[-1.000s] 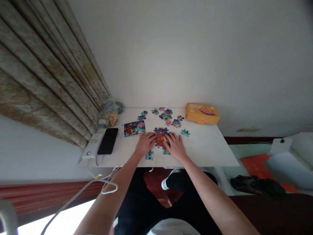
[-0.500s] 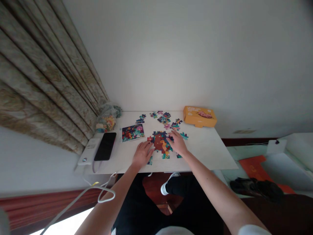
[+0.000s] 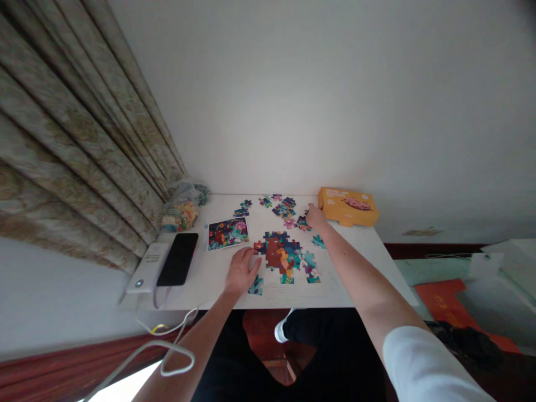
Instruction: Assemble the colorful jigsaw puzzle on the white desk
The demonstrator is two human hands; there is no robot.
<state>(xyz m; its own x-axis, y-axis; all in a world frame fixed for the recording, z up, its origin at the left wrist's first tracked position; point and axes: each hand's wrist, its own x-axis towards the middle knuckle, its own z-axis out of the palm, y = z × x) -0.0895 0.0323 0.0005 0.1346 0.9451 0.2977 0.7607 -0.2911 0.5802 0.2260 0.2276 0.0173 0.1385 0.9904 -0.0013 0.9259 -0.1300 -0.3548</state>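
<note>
A partly joined jigsaw puzzle [image 3: 274,254] with a brown bear and a white rabbit lies on the white table. My left hand [image 3: 242,271] rests flat just left of it, fingers apart and holding nothing. Close to that hand are a red and blue piece [image 3: 259,247] and a teal piece [image 3: 255,286]. Stretched toward the back right, my right hand [image 3: 317,218] has its fingers closed on a small dark puzzle piece [image 3: 306,212], mostly hidden by them. Another piece [image 3: 303,223] lies just below these fingertips.
Loose pieces [image 3: 285,207] are scattered at the back. A picture card [image 3: 228,233] lies left of the puzzle. An orange box [image 3: 348,206] stands at the back right. A phone [image 3: 178,259], a white power strip [image 3: 146,268] and a plastic bag [image 3: 183,209] occupy the left side.
My right hand has left the joined puzzle and moved back and right to the loose pieces by the box. My left hand has shifted slightly off the puzzle's left edge.
</note>
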